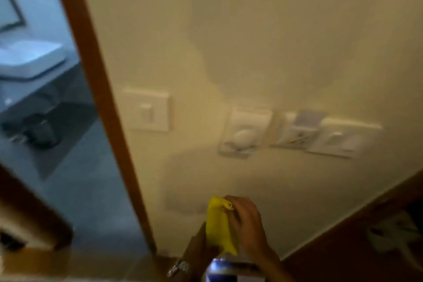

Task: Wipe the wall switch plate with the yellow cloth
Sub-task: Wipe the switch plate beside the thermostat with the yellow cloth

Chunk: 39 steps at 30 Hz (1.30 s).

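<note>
- I'm seeing the right hand (pixel 248 224) pinching the cloth (pixel 219 224), fingers closed; its long axis is running upright.
- Left hand (pixel 201 247) is touching the cloth's lower edge; grip unclear.
- Switch plate (pixel 147 110) is sitting well above, untouched.

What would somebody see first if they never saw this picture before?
Probably the bright yellow cloth at the bottom middle, bunched in the right hand below the wall plates. Next, the white switch plate on the cream wall beside the brown door frame, with more blurry plates to its right.
</note>
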{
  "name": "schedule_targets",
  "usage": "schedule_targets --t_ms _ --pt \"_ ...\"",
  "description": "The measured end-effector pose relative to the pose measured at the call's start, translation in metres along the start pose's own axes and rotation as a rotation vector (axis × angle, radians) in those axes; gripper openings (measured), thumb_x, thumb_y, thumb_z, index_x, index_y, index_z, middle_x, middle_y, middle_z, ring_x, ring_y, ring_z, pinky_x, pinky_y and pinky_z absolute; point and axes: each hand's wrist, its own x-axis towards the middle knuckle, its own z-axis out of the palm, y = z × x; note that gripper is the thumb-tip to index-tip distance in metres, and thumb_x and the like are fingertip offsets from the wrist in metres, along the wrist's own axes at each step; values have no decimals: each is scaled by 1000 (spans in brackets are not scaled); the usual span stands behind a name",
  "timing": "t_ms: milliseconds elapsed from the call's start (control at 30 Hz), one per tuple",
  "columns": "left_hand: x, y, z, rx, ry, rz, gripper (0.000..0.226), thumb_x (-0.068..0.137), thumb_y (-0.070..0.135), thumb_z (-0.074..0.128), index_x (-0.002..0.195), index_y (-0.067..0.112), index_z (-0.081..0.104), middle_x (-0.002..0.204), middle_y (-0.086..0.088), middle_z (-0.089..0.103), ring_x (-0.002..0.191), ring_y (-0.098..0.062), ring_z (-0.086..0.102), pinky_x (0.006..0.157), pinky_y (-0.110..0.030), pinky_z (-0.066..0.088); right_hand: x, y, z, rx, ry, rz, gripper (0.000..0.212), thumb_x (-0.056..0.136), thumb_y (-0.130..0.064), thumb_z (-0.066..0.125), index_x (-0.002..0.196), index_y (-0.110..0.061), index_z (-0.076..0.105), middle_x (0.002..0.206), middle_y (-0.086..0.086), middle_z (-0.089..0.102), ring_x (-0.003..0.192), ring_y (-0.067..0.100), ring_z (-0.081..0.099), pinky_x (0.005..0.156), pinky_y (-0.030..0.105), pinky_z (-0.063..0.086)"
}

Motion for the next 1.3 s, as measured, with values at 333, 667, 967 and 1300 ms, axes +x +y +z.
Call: schedule_targets --t_ms 333,667,967,1300 --pt "2 264 -7 1105 -170 207 60 103 57 62 143 15 48 141 -19 57 127 -39 59 104 -46 52 87 4 -162 -241 577 -167 19 89 -4 63 107 -9 69 99 15 68 90 30 62 77 40 57" --pt "-49 553 -158 1052 1228 1202 57 107 49 44 145 8 55 146 -19 59 138 -36 55 109 -50 53 95 -1 -124 -420 720 -77 36 93 -10 64 128 -15 59 124 17 61 113 35 57 87 49 53" --pt "7 558 -193 1228 1500 1245 85 106 69 33 163 7 25 169 -16 29 157 -39 25 128 -59 22 99 10 -74 -341 565 -103 69 99 -32 54 159 -9 27 172 19 5 159 40 4 122 56 21" --pt "6 559 -193 1257 1576 1219 82 106 67 32 163 8 28 168 -16 32 156 -39 30 127 -59 25 115 11 -73 -393 674 -150 80 100 -31 57 164 -14 12 173 14 3 160 38 6 120 56 26"
